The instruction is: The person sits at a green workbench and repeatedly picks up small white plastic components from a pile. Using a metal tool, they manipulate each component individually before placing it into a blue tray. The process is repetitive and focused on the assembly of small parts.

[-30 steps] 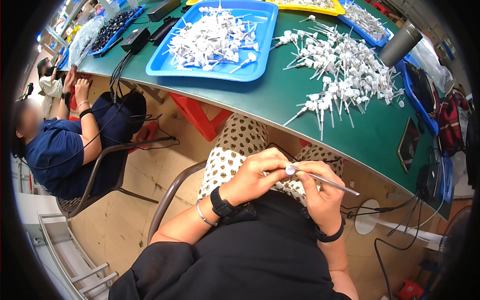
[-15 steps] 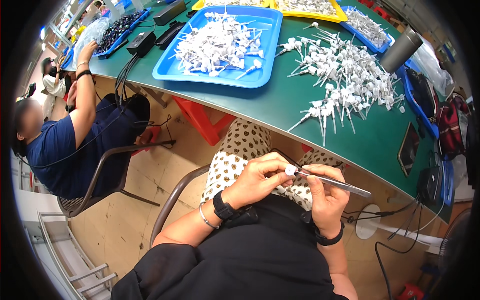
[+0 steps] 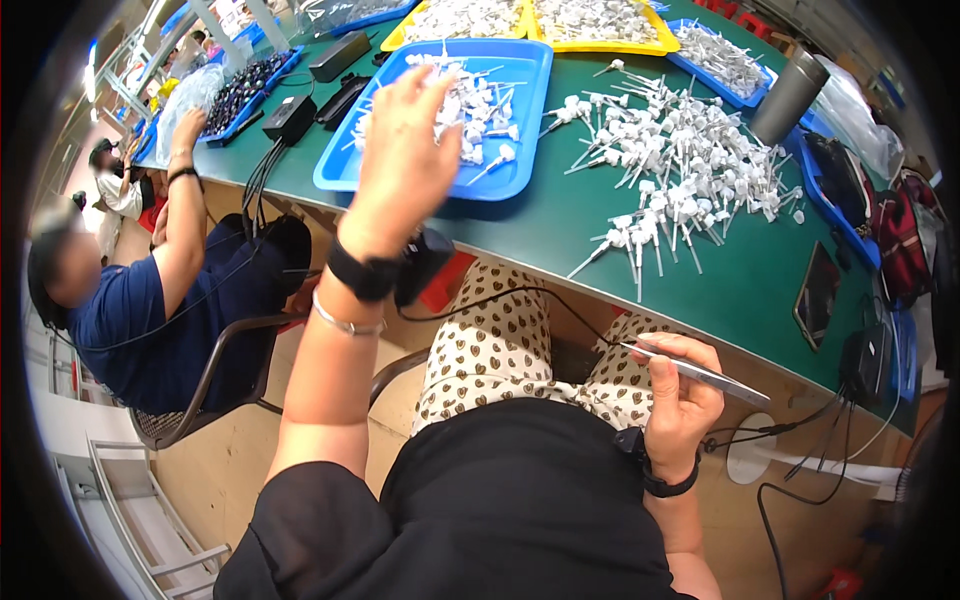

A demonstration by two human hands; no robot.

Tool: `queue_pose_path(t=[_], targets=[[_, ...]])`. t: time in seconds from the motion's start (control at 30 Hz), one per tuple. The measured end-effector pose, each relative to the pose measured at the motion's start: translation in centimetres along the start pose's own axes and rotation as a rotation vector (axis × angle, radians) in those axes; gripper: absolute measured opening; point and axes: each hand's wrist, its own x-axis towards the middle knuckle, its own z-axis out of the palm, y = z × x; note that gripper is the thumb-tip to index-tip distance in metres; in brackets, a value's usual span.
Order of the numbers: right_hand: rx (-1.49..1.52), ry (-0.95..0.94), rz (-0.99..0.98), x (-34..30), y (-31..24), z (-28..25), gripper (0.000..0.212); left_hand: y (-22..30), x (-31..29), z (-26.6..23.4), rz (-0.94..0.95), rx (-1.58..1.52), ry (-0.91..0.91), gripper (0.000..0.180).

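Note:
My left hand is raised over the near part of a blue tray, fingers spread apart, with nothing visible in them. The tray holds a heap of small white plastic parts with thin stems, partly covered by the hand. In front of my lap, my right hand grips metal tweezers between thumb and fingers. The tips of the tweezers point left, toward my legs, with no part visible between them. A loose pile of similar white stemmed parts lies on the green table to the right.
Yellow trays of white parts stand at the back, near another blue tray. A grey cylinder and a phone are at the right. Black cables hang off the edge. A co-worker sits at the left.
My left hand has left the small white part at the tweezers and reached up over the blue tray. The white part no longer shows there. My right hand moved slightly right and down.

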Motion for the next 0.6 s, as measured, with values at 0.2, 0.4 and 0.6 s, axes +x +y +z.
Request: queue_pose_path(t=[0.2,0.4,0.6], targets=[[-0.034,-0.01,-0.008,-0.1,0.0,-0.5,0.017,9.9,-3.4,2.1,0.075,-0.44,-0.453,0.023],[-0.006,0.01,-0.006,0.2,-0.2,-0.8,0.017,10.0,-3.5,2.9,0.048,-0.285,-0.419,0.012],[0.029,0.019,0.001,0.3,-0.1,-0.5,0.017,9.0,-3.8,2.1,-0.084,-0.561,-0.229,0.007]])
